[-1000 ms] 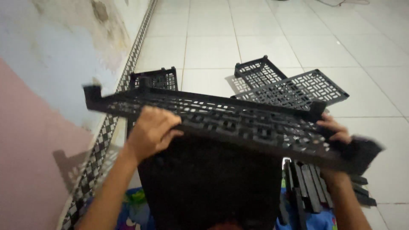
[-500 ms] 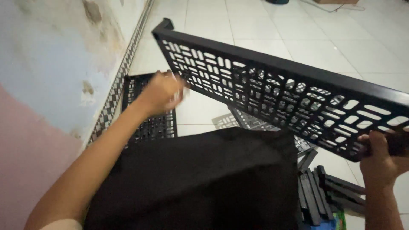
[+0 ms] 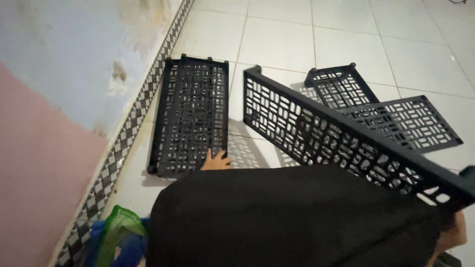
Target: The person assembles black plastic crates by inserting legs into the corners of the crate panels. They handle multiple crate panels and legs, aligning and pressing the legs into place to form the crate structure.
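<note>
Left hand (image 3: 216, 161): only fingers and part of the back show past the black cloth (image 3: 297, 217). Fingers lie spread, fingertips touching the near edge of the flat black panel (image 3: 192, 114) on the floor; not closed round it. Right hand (image 3: 452, 236): a small patch shows at the far right, near edge, under the near end of the long black panel (image 3: 341, 138). It sits at that panel's near-right end, but the cloth and panel hide the fingers, so whether the grip is spread or pressed together cannot be told.

Panel count: four black perforated plastic panels in view.
1. Flat panel, left, lying on the floor just beside the wall base, long side running near to far, small pegs on the far edge.
2. Long panel, centre to right, raised and tilted, running diagonally from far-centre to near-right, casting shadow on the tiles.
3. Small panel (image 3: 341, 85), far right of centre, on the floor behind the long one.
4. Wider panel (image 3: 413, 122), right, on the floor, touching or overlapping the small one; which, cannot tell.

White tiled floor (image 3: 307, 39). One wall (image 3: 54, 74) left, pale above, pink lower, checkered tile border (image 3: 123, 143) along its base. One green and blue bag-like thing (image 3: 116, 237) near left corner, partly hidden.
</note>
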